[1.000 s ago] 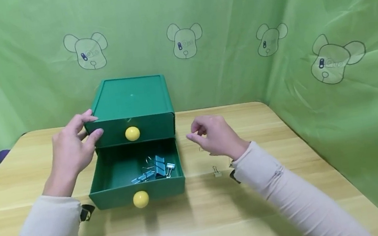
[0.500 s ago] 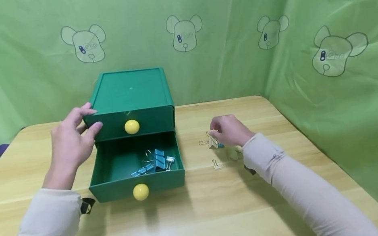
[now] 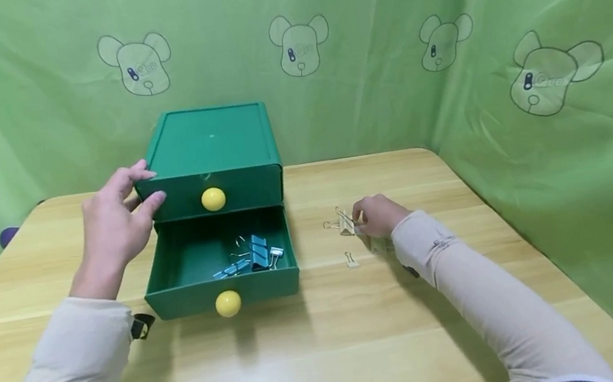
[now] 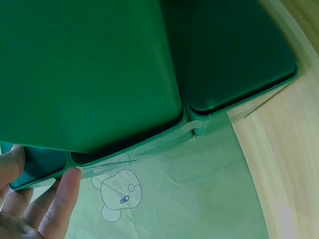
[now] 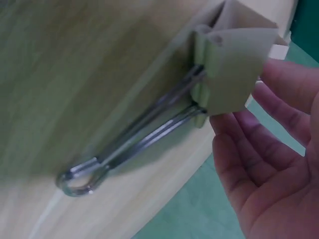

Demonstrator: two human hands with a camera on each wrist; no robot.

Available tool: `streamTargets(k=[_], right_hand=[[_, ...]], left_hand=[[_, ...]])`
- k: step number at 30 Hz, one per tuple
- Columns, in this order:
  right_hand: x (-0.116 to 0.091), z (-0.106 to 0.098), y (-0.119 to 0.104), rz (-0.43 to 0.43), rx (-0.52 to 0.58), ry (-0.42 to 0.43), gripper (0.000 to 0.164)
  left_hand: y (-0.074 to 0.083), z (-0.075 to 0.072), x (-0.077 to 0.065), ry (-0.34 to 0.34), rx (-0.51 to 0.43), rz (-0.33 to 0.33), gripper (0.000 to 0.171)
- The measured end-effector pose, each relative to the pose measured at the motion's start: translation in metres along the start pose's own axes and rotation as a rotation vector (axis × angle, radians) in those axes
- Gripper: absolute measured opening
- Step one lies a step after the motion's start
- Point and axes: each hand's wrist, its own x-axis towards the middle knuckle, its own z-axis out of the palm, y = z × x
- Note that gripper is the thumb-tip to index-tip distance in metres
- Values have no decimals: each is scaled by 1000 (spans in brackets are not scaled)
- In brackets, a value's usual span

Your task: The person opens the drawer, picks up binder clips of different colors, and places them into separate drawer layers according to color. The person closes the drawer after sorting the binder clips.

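A green two-drawer cabinet [image 3: 209,139] stands left of the middle, its lower drawer [image 3: 180,302] pulled out. My left hand [image 3: 115,223] grips the cabinet's front left corner, thumb on the upper drawer's front and fingers round the side. Several blue binder clips [image 3: 258,251] lie in the lower drawer. On the tabletop to the right, my right hand [image 3: 378,214] pinches a blue binder clip [image 3: 357,230], mostly hidden by the fingers, beside a cream binder clip [image 3: 346,225]. In the right wrist view another cream clip [image 5: 239,69] covers the fingertips.
A small cream binder clip [image 3: 351,262] lies nearer on the wooden table [image 3: 331,359]. Partly under the right wrist is a further cream clip [image 3: 379,245]. Yellow round knobs [image 3: 228,303] stick out from the drawers. A green curtain [image 3: 354,32] hangs behind and at the sides.
My right hand has moved right and down from beside the cabinet to the clips on the table. The left hand keeps its grip on the cabinet. The head view has tilted slightly down.
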Motion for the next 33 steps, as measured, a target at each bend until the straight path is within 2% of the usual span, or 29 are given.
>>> streamTargets(k=[5,8,16,23,33], right_hand=[[2,7,3,-11,-2,-30,14],[3,13,4,-11,-16,-18,10],[9,13,3,-17,-39,28,8],[10,12,4,-14,14,58,6],[4,10,8,-2,65,153,6]], left_hand=[[-1,2,-2,-7,-1,-2,31],[-2,3,-4,-14,-4,8,31],[-3,4,-2,11,4,22,29],[-3,3,-1,22,-14,11,30],[-3,3,-1,20,-19,1,30]])
